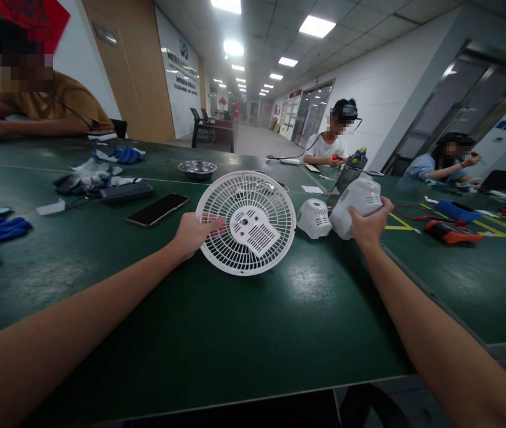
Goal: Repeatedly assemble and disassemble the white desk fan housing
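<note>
A round white fan grille (257,235) is gripped at its left rim by my left hand (197,233), the thumb in front and the fingers showing behind the slats. The grille is tilted up over the green table, its hub plate with slots facing me. My right hand (368,223) is closed around a white plastic fan motor cover (354,205), vented and rounded. Just left of it, a second white vented cover (314,219) stands on the table. Behind the held cover is a clear bottle (344,181) with a dark top.
On the green table (235,333) lie a black phone (158,210), a metal bowl (197,169), a dark case (126,192), blue-and-white gloves (121,154) and an orange multimeter (451,233). Several people sit around the table, one at left (74,104), others across at right.
</note>
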`<state>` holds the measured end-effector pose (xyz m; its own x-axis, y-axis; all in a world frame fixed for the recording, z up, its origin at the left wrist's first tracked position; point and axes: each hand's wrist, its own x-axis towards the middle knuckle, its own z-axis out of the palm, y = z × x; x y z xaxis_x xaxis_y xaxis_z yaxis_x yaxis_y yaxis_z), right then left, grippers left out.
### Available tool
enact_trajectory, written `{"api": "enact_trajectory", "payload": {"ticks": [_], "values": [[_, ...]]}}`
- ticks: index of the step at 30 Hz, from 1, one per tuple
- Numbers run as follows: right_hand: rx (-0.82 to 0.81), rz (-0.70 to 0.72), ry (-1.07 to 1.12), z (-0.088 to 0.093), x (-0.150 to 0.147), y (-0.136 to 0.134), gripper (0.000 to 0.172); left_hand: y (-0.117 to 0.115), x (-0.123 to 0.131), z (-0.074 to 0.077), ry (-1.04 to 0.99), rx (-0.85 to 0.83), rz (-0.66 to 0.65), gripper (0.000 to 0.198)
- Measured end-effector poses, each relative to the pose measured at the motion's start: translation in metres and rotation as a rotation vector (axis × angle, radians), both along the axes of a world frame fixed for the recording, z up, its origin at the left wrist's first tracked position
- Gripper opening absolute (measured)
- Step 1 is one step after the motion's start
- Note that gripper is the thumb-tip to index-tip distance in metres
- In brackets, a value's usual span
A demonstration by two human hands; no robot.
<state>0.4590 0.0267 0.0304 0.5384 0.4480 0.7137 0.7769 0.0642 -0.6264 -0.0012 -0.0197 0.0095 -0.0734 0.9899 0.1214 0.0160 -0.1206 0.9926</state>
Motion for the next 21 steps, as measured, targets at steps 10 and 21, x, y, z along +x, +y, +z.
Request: {"api": "enact_trajectory", "payload": {"ticks": [10, 21], "values": [[-0.338, 0.023, 0.202, -0.029, 0.013, 0.011, 0.101, 0.000, 0.002, 0.000, -0.012, -0.015, 0.015, 0.019], [-0.333, 0.026, 0.246, -0.031, 0.015, 0.013, 0.094, 0.005, -0.002, -0.003, 0.007, -0.020, -0.005, 0.022]]}}
